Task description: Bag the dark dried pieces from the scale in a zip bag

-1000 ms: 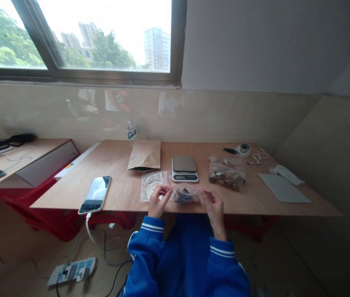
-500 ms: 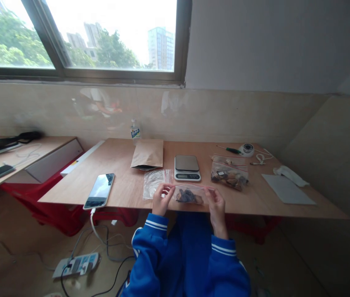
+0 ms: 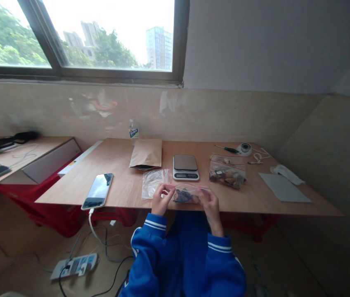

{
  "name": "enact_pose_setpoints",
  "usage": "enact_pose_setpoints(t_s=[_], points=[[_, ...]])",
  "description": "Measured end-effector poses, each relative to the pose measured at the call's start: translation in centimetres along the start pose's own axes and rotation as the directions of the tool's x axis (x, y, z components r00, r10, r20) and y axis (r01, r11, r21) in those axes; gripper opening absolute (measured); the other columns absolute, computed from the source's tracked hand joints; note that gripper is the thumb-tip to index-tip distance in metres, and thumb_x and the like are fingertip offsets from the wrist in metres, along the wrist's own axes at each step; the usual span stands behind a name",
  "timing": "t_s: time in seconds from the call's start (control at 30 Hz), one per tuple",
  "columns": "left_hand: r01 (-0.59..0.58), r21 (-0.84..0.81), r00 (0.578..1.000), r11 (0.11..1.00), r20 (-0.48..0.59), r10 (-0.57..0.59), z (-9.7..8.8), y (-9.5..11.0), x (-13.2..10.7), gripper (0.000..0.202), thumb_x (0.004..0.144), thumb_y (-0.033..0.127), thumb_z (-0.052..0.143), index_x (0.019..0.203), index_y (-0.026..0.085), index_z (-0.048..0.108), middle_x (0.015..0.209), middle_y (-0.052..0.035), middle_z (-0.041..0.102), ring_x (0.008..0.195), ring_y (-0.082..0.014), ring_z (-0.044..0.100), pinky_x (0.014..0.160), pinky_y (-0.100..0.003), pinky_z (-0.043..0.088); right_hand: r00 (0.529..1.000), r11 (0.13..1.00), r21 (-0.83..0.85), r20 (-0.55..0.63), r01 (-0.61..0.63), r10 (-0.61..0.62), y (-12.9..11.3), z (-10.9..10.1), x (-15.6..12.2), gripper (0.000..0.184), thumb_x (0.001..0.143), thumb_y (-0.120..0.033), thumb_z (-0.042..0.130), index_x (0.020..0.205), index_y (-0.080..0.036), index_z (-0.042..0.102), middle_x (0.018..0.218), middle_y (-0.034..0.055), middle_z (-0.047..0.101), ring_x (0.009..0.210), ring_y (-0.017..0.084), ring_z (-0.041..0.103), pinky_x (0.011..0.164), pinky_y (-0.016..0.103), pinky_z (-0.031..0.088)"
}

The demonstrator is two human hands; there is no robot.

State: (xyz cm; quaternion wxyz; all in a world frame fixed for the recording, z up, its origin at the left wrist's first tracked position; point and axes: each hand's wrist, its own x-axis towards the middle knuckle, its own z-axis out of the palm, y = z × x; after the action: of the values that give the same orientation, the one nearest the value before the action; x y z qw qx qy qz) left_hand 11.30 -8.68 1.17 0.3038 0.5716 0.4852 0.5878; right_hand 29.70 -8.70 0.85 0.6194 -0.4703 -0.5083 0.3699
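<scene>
Both my hands hold a small clear zip bag (image 3: 186, 194) with dark pieces inside, at the near edge of the wooden table (image 3: 125, 189). My left hand (image 3: 160, 199) pinches the bag's left top corner. My right hand (image 3: 209, 203) pinches the right end of its red zip strip. An empty clear bag (image 3: 152, 183) lies flat just left of them. Behind the bag stands a small digital scale (image 3: 185, 167). A fuller zip bag of brown pieces (image 3: 227, 175) lies to the right.
A brown paper pouch (image 3: 146, 154), a phone on a cable (image 3: 97, 191), a bottle (image 3: 133, 130), a screwdriver (image 3: 227, 149), a tape roll (image 3: 244, 148) and a grey sheet (image 3: 283, 187) sit on the table. A power strip (image 3: 72, 265) lies on the floor.
My right hand has slid a little left along the bag's zip strip, closer to my left hand. The view has shifted slightly.
</scene>
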Motion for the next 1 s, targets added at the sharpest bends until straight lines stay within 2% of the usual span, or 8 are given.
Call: enact_pose_setpoints(t_s=[0.23,0.43,0.57,0.7,0.8,0.83,0.9,1.0], points=[[-0.014,0.035,1.0,0.999,-0.008,0.014,-0.1,-0.1,0.0,0.018,0.08,0.036,0.061,0.081,0.02,0.066,0.085,-0.0024,0.061,0.079,-0.0141,0.057,0.064,-0.024,0.043,0.998,0.999,-0.031,-0.034,0.045,-0.046,0.1,0.1,0.0,0.027,0.077,-0.043,0.064,0.082,-0.017,0.068,0.085,0.0069,0.072,0.083,0.022,0.066,0.084,0.039,0.051],[-0.025,0.112,0.997,0.993,-0.066,0.032,-0.1,0.3,-0.1,0.018,0.078,0.037,0.063,0.077,0.02,0.068,0.08,-0.0022,0.063,0.077,-0.0149,0.056,0.066,-0.026,0.041,0.99,0.993,-0.084,-0.108,0.078,-0.087,0.7,0.1,0.0,0.027,0.077,-0.043,0.063,0.083,-0.017,0.068,0.085,0.0074,0.071,0.083,0.022,0.065,0.083,0.038,0.049],[0.022,0.056,0.999,0.998,-0.051,-0.019,0.0,0.3,0.0,0.021,0.077,0.04,0.063,0.078,0.02,0.068,0.083,-0.0027,0.065,0.078,-0.0155,0.059,0.065,-0.026,0.042,0.993,0.997,-0.055,-0.102,0.046,-0.051,0.8,0.2,0.0,0.026,0.076,-0.042,0.064,0.082,-0.017,0.066,0.086,0.0072,0.071,0.086,0.022,0.064,0.084,0.038,0.048],[0.125,-0.099,0.991,0.987,0.054,-0.12,0.4,0.0,0.0,0.025,0.076,0.042,0.063,0.083,0.018,0.069,0.086,-0.0045,0.067,0.079,-0.0163,0.062,0.066,-0.026,0.046,1.0,0.999,0.047,0.011,-0.015,0.015,0.2,0.1,-0.1,0.037,0.078,-0.042,0.061,0.107,-0.017,0.06,0.098,0.0086,0.07,0.092,0.023,0.064,0.086,0.04,0.049],[0.14,-0.139,0.99,0.98,0.045,-0.135,0.7,0.0,-0.1,0.026,0.075,0.042,0.065,0.081,0.017,0.068,0.083,-0.0043,0.067,0.074,-0.0153,0.062,0.064,-0.025,0.047,0.993,0.991,-0.075,-0.001,0.114,-0.114,-1.3,-0.3,-0.2,0.046,0.082,-0.038,0.058,0.123,-0.019,0.05,0.113,0.0103,0.064,0.106,0.024,0.058,0.094,0.043,0.043],[0.132,-0.131,0.991,0.983,0.028,-0.13,0.7,0.1,-0.1,0.025,0.074,0.042,0.066,0.079,0.017,0.068,0.082,-0.004,0.067,0.074,-0.0151,0.062,0.064,-0.025,0.046,0.98,0.964,-0.185,-0.02,0.192,-0.199,-2.1,-0.4,-0.2,0.044,0.083,-0.036,0.056,0.123,-0.02,0.051,0.117,0.0103,0.062,0.111,0.024,0.055,0.098,0.044,0.039],[0.107,-0.108,0.994,0.988,0.004,-0.107,0.7,0.3,-0.1,0.024,0.075,0.042,0.066,0.079,0.018,0.069,0.082,-0.004,0.066,0.077,-0.0156,0.061,0.065,-0.025,0.045,0.933,0.846,-0.418,0.014,0.331,-0.359,-3.8,-0.5,0.0,0.035,0.084,-0.033,0.055,0.118,-0.022,0.055,0.122,0.009,0.058,0.118,0.025,0.048,0.102,0.045,0.031],[0.046,-0.071,0.999,0.996,-0.007,-0.046,0.7,0.9,-0.1,0.021,0.076,0.039,0.065,0.08,0.019,0.069,0.083,-0.004,0.065,0.081,-0.0165,0.061,0.066,-0.025,0.044,0.871,0.639,-0.598,0.265,0.485,-0.414,-6.0,0.0,0.6,0.026,0.084,-0.033,0.057,0.108,-0.025,0.062,0.116,0.0063,0.062,0.116,0.026,0.048,0.101,0.045,0.028]])
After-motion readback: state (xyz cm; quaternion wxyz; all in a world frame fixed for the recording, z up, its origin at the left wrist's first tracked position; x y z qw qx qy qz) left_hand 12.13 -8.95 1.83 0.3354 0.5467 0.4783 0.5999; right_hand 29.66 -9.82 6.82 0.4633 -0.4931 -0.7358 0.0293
